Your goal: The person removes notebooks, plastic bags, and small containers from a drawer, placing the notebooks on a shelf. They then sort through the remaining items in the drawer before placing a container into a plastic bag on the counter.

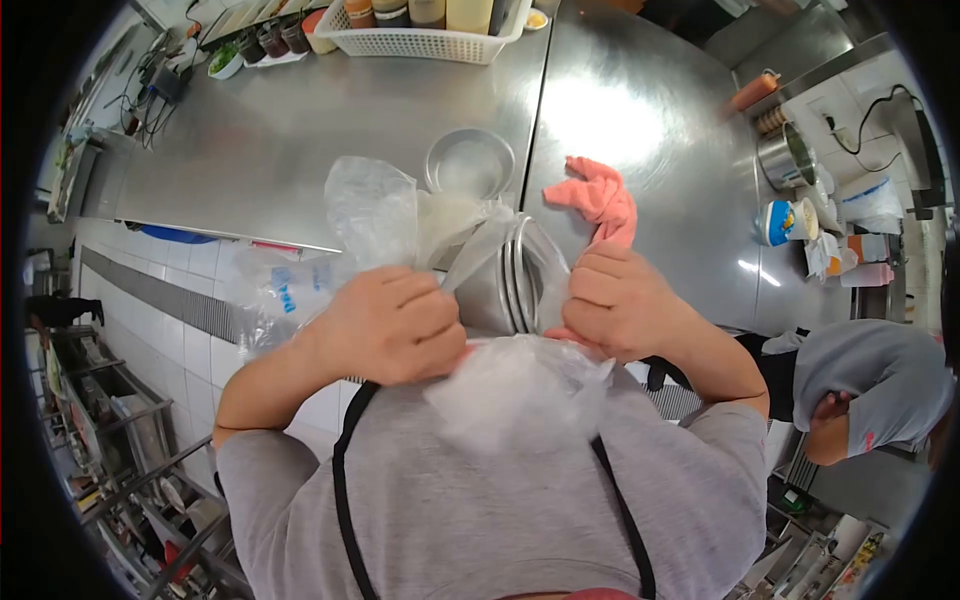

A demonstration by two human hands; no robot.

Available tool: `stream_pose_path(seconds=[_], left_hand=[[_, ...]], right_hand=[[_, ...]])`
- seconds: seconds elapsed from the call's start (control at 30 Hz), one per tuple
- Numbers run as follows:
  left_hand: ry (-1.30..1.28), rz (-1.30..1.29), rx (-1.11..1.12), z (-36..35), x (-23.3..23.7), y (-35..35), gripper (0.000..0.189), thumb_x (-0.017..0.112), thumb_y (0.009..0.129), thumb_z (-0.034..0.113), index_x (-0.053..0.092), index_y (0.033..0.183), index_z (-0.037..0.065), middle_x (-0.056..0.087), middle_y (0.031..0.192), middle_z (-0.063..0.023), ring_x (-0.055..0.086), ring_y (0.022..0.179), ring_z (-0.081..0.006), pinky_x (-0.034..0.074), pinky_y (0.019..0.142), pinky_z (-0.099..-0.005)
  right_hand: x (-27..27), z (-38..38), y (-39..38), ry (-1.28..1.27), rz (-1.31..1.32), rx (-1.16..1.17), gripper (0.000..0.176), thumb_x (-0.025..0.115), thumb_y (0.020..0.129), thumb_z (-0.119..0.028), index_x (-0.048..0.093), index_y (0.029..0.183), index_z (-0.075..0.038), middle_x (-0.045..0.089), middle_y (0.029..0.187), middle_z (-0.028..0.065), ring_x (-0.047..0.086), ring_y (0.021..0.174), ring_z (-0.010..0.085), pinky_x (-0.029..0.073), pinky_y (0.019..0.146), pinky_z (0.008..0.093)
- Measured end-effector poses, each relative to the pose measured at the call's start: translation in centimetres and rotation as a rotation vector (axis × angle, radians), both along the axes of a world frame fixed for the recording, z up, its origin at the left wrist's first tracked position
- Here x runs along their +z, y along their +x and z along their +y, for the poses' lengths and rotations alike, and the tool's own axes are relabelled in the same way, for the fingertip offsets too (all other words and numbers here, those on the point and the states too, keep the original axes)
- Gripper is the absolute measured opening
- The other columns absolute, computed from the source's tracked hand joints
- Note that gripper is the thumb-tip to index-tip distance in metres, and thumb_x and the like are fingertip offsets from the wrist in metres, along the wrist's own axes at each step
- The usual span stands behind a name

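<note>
Both fists are closed on the edges of a clear plastic bag (520, 395), held in front of my chest. My left hand (395, 322) grips its left side, and my right hand (615, 300) its right side. Between the hands, several round metal pans (515, 275) stand on edge, nested together, with the clear plastic around them. Beyond them a shallow round metal dish (470, 165) sits on the steel table. A pink cloth (600, 200) lies crumpled on the table, its near end overlapping my right knuckles. More clear plastic (370, 210) bunches up beyond my left hand.
A white basket (420, 44) of bottles stands at the far edge of the steel table (300, 130). Another clear bag with blue print (285, 295) is left of my left forearm. At right, a person in grey (870, 380) bends close by. Metal racks (120, 440) stand at left.
</note>
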State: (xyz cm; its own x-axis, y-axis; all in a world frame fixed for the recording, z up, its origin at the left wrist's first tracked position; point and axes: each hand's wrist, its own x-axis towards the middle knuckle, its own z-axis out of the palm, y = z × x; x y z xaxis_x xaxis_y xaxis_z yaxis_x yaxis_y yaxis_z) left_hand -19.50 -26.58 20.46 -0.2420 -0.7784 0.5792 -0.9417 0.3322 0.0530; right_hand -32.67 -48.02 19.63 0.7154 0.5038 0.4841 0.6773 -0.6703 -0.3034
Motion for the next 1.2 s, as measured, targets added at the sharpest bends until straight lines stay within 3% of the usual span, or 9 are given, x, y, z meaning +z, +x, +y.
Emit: stream_pose_path(seconds=[0.1,0.17,0.3,0.43,0.57,0.7,0.77,1.0,1.2], left_hand=[[-0.012,0.081,0.012,-0.3,-2.1,-0.1,0.025,0.066,0.055,0.014,0.041,0.053,0.010,0.035,0.057,0.0000,0.042,0.050,-0.0127,0.032,0.042,-0.0240],[-0.037,0.114,0.008,-1.1,-3.0,-0.1,0.023,0.064,0.054,0.012,0.042,0.054,0.010,0.035,0.058,0.0000,0.041,0.050,-0.0127,0.032,0.042,-0.0239],[-0.122,-0.030,-0.103,-4.3,-3.7,-0.4,0.019,0.063,0.057,0.012,0.045,0.054,0.011,0.036,0.057,0.0001,0.040,0.049,-0.0123,0.031,0.042,-0.0234],[-0.053,0.041,-0.089,-4.4,-3.9,-0.7,0.018,0.067,0.063,0.019,0.051,0.059,0.011,0.041,0.061,0.0018,0.047,0.056,-0.0124,0.035,0.043,-0.0246],[-0.116,0.709,0.551,-3.6,-2.2,1.2,0.036,0.067,0.069,0.028,0.058,0.098,0.009,0.056,0.077,-0.0029,0.057,0.072,-0.0162,0.045,0.056,-0.0269],[0.163,0.827,0.681,-3.7,-5.1,3.2,0.042,0.060,0.077,0.026,0.051,0.114,0.007,0.060,0.078,-0.0085,0.058,0.073,-0.0197,0.046,0.063,-0.0261],[0.286,1.333,0.455,-4.3,-6.6,2.9,0.039,0.052,0.083,0.024,0.047,0.117,0.005,0.062,0.086,-0.0139,0.059,0.081,-0.0215,0.045,0.072,-0.0253],[-0.119,0.942,0.620,-4.8,-8.6,2.5,0.042,0.057,0.081,0.020,0.046,0.119,0.005,0.062,0.088,-0.0142,0.056,0.067,-0.0174,0.044,0.063,-0.0268],[0.311,1.238,0.447,-3.4,-5.4,1.9,0.044,0.062,0.074,0.013,0.049,0.114,0.003,0.062,0.085,-0.0131,0.052,0.056,-0.0133,0.043,0.054,-0.0246]], right_hand=[[-1.3,-0.1,-0.1,-0.017,0.068,-0.108,0.020,0.061,0.070,-0.017,0.048,0.060,-0.007,0.041,0.067,0.0034,0.044,0.056,0.0182,0.036,0.055,0.0301],[-2.0,-0.2,0.2,0.256,0.602,-0.270,0.016,0.056,0.076,-0.017,0.053,0.069,-0.002,0.047,0.079,0.0086,0.049,0.066,0.0221,0.040,0.062,0.0313],[-4.4,-0.9,2.6,0.676,0.718,-0.223,0.027,0.051,0.079,-0.021,0.055,0.092,0.003,0.047,0.106,0.0156,0.051,0.090,0.0278,0.041,0.078,0.0328],[-4.9,1.3,3.2,0.631,0.788,-0.388,0.023,0.054,0.076,-0.016,0.054,0.088,0.004,0.046,0.106,0.0152,0.050,0.090,0.0285,0.041,0.078,0.0342],[-5.3,1.6,3.1,0.500,0.406,-0.328,0.016,0.059,0.069,-0.008,0.050,0.076,0.002,0.045,0.107,0.0144,0.049,0.092,0.0292,0.041,0.076,0.0352],[-5.6,2.2,3.8,0.186,0.075,-0.318,0.019,0.064,0.058,-0.010,0.048,0.065,-0.004,0.046,0.105,0.0096,0.048,0.098,0.0258,0.035,0.087,0.0466],[-5.8,2.3,4.1,-0.005,-0.071,-0.319,0.020,0.064,0.053,-0.013,0.049,0.063,-0.007,0.047,0.103,0.0060,0.047,0.102,0.0232,0.027,0.092,0.0581],[-5.8,2.4,4.1,-0.047,-0.086,-0.376,0.019,0.064,0.054,-0.011,0.049,0.064,-0.005,0.047,0.104,0.0077,0.047,0.102,0.0249,0.030,0.090,0.0584],[-6.0,2.2,3.6,0.213,-0.001,-0.341,0.022,0.065,0.056,-0.006,0.046,0.066,-0.001,0.046,0.104,0.0121,0.049,0.099,0.0296,0.037,0.087,0.0540]])
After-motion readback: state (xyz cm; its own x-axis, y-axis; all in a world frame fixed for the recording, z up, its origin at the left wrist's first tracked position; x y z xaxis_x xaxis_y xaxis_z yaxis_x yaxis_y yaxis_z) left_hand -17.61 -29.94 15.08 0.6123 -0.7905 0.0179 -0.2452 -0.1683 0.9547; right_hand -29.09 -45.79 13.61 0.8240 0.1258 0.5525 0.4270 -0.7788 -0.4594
